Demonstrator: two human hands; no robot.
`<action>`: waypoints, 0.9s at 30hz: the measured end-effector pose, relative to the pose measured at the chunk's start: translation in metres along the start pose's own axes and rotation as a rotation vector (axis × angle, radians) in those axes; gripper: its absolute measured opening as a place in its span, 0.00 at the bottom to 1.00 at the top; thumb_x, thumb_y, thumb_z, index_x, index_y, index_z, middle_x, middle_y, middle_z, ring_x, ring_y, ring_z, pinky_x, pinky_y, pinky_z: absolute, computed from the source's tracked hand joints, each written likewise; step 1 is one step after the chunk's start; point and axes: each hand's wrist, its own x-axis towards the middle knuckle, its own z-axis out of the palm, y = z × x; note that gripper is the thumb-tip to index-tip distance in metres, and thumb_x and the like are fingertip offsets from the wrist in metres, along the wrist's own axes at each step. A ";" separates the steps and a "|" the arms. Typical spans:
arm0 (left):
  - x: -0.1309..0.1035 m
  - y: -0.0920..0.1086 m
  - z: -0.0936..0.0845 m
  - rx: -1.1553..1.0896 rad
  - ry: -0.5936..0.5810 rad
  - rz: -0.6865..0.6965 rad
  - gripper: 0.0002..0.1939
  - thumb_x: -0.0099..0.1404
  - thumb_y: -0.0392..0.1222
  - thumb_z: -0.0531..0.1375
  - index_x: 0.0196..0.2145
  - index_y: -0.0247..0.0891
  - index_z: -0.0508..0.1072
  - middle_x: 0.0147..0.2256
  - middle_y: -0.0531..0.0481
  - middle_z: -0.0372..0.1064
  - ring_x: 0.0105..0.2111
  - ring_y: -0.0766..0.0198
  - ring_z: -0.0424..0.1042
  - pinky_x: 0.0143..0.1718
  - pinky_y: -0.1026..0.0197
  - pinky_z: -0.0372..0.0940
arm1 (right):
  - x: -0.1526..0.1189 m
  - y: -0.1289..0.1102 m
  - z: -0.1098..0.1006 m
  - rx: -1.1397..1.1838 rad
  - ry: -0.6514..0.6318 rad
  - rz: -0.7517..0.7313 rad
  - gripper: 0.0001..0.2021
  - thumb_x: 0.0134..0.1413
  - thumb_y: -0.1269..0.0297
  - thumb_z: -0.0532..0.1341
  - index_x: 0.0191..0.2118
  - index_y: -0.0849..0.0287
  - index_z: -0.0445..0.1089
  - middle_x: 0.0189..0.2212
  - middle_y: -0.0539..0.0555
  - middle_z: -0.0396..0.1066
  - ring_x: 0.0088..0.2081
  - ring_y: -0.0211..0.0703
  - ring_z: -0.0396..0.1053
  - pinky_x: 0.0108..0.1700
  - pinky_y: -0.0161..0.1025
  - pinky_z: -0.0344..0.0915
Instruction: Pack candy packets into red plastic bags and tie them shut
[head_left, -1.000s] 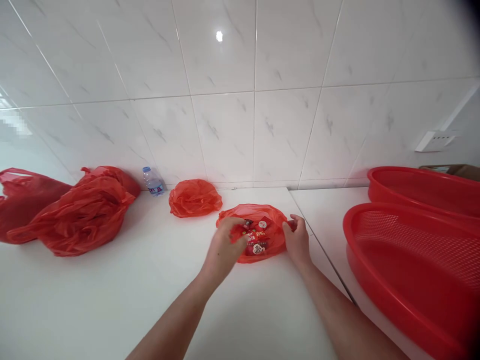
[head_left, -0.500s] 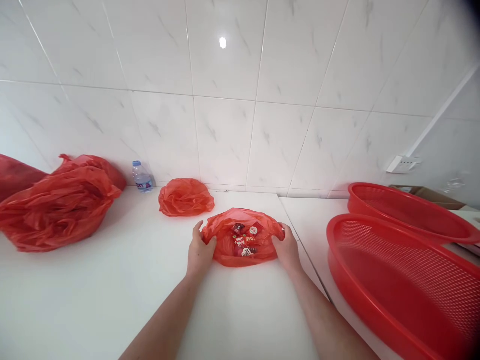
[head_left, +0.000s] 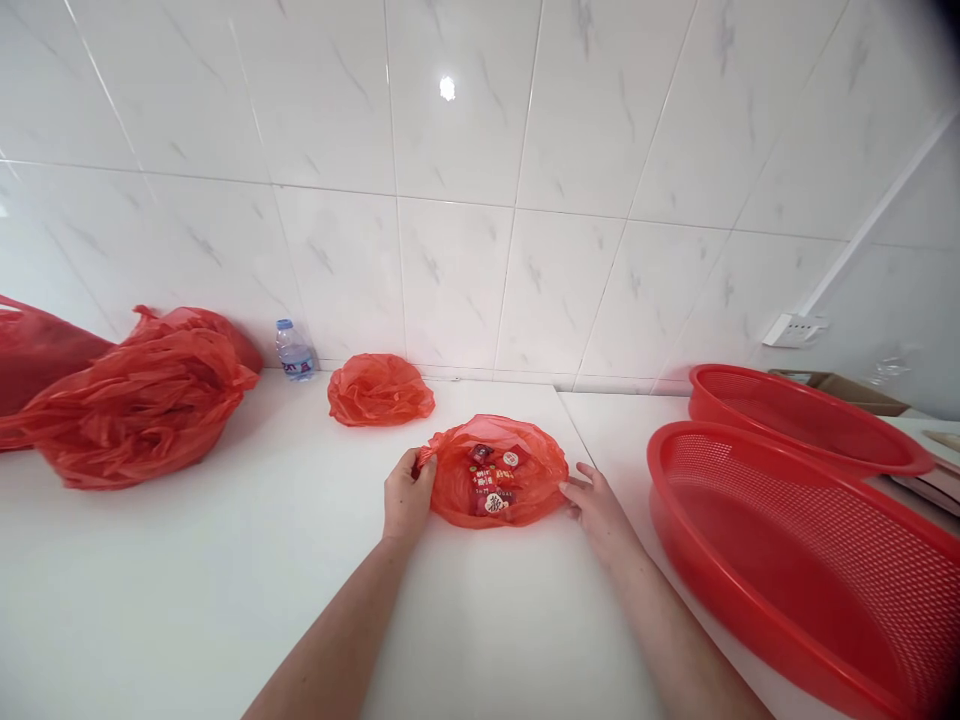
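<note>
An open red plastic bag (head_left: 454, 500) sits on the white table (head_left: 480, 620), its mouth facing up. Several small red wrapped packets (head_left: 491, 480) with printed labels lie inside it. My left hand (head_left: 409, 497) pinches the bag's left rim between thumb and fingers. At the right rim is my right hand (head_left: 600, 508), fingers apart, with its fingertips at the bag's edge and not closed on it.
Another red bag (head_left: 381, 390) lies near the tiled wall, beside a water bottle (head_left: 295, 352). Large crumpled red bags (head_left: 150, 400) are at the left. Two red mesh baskets (head_left: 750, 560) and a cardboard box (head_left: 862, 392) stand at the right.
My right hand has let go of the bag's right rim and moved slightly right, its fingers spreading. The left hand still grips the left rim. The view has shifted slightly.
</note>
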 end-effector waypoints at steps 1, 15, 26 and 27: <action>0.000 0.000 -0.001 -0.011 0.009 0.000 0.13 0.60 0.51 0.53 0.32 0.39 0.70 0.27 0.53 0.68 0.27 0.65 0.63 0.28 0.65 0.60 | -0.001 0.000 -0.002 0.026 -0.010 0.010 0.28 0.35 0.63 0.65 0.47 0.56 0.62 0.35 0.54 0.72 0.29 0.42 0.70 0.26 0.36 0.63; 0.000 0.000 -0.008 -0.095 0.041 -0.056 0.10 0.58 0.46 0.53 0.33 0.40 0.71 0.32 0.51 0.72 0.30 0.63 0.67 0.29 0.64 0.62 | -0.006 -0.036 -0.001 0.052 -0.061 -0.196 0.13 0.42 0.58 0.64 0.25 0.56 0.58 0.28 0.47 0.67 0.34 0.38 0.67 0.37 0.35 0.63; -0.001 0.001 -0.005 -0.082 0.036 -0.031 0.10 0.58 0.44 0.53 0.33 0.40 0.71 0.31 0.51 0.72 0.30 0.64 0.67 0.29 0.64 0.62 | -0.001 -0.043 0.008 -0.444 0.238 -0.299 0.27 0.41 0.48 0.63 0.47 0.56 0.62 0.47 0.57 0.66 0.42 0.47 0.68 0.41 0.40 0.65; -0.001 0.000 -0.005 -0.079 0.033 -0.030 0.10 0.58 0.45 0.53 0.32 0.40 0.71 0.31 0.52 0.72 0.29 0.64 0.67 0.29 0.64 0.62 | 0.001 -0.036 0.007 -0.453 0.241 -0.264 0.28 0.40 0.50 0.63 0.47 0.56 0.62 0.47 0.58 0.67 0.41 0.47 0.69 0.40 0.40 0.65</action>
